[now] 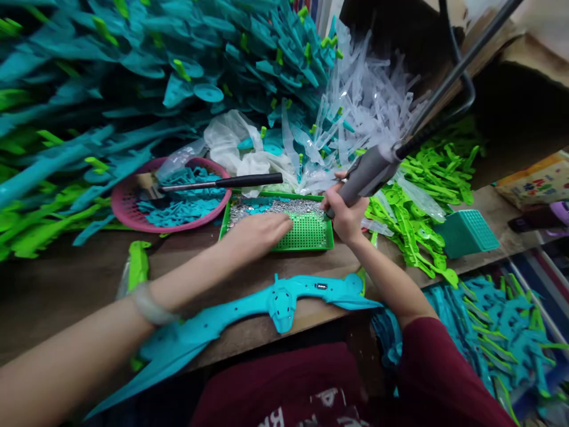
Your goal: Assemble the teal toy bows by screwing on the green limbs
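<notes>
My left hand (262, 230) is over a shallow green basket (306, 248), its fingers pressed together and their tips hidden. Small metal screws (296, 206) lie in the back of that basket, with a few blue pieces among them. Wrapped round a grey electric screwdriver (371, 169), my right hand (344, 210) is at the basket's right end; the tool slants up to a metal arm and cable. On the bench edge below my hands lies a long blue plastic bow-shaped part (284, 302), with a small slot showing metal pieces.
A pink basket (120, 207) of small blue parts has a hammer (249, 180) across it. Blue parts (133, 71) are heaped behind, beside clear plastic pieces (368, 95). Green parts (409, 219) and a teal box (471, 233) sit at right. More parts (502, 332) fill the lower right.
</notes>
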`<state>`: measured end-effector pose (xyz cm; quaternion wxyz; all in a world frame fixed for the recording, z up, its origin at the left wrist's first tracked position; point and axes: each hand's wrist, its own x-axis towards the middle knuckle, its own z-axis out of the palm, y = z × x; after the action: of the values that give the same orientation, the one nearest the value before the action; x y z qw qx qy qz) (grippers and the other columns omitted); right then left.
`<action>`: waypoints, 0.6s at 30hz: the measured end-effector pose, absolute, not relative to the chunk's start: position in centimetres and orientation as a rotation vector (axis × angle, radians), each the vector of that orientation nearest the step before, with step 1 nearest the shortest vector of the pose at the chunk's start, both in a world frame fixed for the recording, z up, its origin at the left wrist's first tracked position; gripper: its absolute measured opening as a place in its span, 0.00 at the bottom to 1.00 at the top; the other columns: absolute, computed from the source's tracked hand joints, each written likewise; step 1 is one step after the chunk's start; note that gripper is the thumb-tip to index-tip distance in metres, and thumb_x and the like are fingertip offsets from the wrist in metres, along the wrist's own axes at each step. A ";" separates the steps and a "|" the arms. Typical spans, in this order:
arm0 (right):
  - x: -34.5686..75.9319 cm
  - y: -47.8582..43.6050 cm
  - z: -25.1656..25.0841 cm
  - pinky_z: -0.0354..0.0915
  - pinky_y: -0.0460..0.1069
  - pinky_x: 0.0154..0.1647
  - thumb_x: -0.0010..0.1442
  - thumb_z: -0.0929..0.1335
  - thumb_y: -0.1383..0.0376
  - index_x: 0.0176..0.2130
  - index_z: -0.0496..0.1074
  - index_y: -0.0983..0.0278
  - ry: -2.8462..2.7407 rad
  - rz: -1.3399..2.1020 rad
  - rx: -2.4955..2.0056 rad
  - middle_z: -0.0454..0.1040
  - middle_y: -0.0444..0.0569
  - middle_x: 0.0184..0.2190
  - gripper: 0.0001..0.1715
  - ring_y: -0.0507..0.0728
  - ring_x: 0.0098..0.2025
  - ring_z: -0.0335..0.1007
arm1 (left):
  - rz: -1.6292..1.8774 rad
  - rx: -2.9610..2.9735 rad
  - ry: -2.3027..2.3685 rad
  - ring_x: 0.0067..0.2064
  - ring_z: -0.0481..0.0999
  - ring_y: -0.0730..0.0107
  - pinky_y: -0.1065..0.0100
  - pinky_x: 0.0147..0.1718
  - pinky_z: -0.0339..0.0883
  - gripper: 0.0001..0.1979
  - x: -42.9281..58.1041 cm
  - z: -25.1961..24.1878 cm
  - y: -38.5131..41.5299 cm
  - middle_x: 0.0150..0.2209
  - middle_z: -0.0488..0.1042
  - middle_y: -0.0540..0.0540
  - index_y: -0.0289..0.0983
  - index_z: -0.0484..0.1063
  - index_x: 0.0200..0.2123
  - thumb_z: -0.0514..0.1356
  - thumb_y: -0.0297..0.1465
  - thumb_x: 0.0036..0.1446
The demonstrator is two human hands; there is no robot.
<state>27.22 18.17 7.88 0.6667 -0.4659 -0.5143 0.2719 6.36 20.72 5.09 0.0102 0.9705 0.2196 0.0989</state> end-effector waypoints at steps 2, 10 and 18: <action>27.2 19.2 7.8 0.67 0.49 0.26 0.58 0.69 0.58 0.37 0.69 0.58 -1.128 0.557 -1.037 0.65 0.36 0.19 0.09 0.50 0.19 0.64 | 0.242 2.981 0.535 0.42 0.75 0.64 0.65 0.41 0.67 0.16 8.9 5.5 21.0 0.41 0.77 0.41 0.35 0.75 0.43 0.47 0.21 0.65; 26.7 20.7 4.2 0.70 0.49 0.31 0.62 0.66 0.55 0.36 0.69 0.59 -1.234 0.499 -1.217 0.67 0.40 0.22 0.10 0.51 0.27 0.69 | 0.645 2.680 0.898 0.38 0.77 0.61 0.63 0.34 0.70 0.22 6.0 7.1 16.2 0.40 0.76 0.43 0.38 0.57 0.66 0.44 0.30 0.71; 26.3 22.0 2.7 0.70 0.51 0.32 0.59 0.69 0.56 0.37 0.68 0.59 -1.172 0.606 -1.150 0.67 0.39 0.21 0.11 0.52 0.25 0.69 | 0.719 2.060 1.057 0.39 0.84 0.64 0.70 0.34 0.78 0.13 1.6 5.6 8.3 0.42 0.83 0.50 0.46 0.74 0.49 0.55 0.41 0.68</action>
<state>26.30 22.01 2.72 0.6410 -0.5044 -0.5138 0.2659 1.58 8.32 5.61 0.3510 0.7956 0.4083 0.2777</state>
